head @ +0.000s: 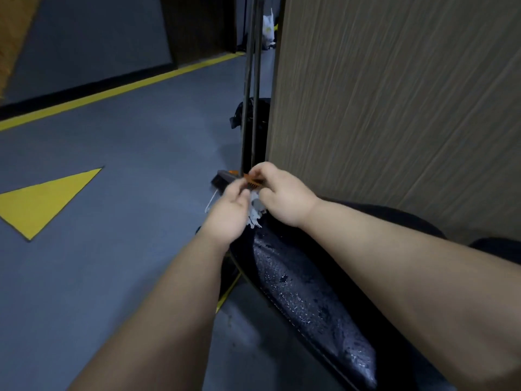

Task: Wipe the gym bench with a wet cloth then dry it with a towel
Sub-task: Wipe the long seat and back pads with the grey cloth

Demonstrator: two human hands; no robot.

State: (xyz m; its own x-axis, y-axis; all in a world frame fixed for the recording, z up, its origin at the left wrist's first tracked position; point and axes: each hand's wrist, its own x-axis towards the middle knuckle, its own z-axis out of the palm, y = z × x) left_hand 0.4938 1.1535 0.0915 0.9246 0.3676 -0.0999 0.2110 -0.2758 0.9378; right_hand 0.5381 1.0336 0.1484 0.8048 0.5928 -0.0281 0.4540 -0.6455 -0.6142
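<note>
The black padded gym bench runs from the lower right toward the middle, and its surface glistens with water drops. Above its far end my left hand and my right hand meet around a small bunched white-grey cloth. Both hands grip the cloth, which hangs crumpled between them. Most of the cloth is hidden by my fingers.
A brush with an orange and black head stands just beyond my hands, its dark poles leaning against a wood-grain panel on the right. A black bag sits behind. Blue floor with yellow markings spreads left.
</note>
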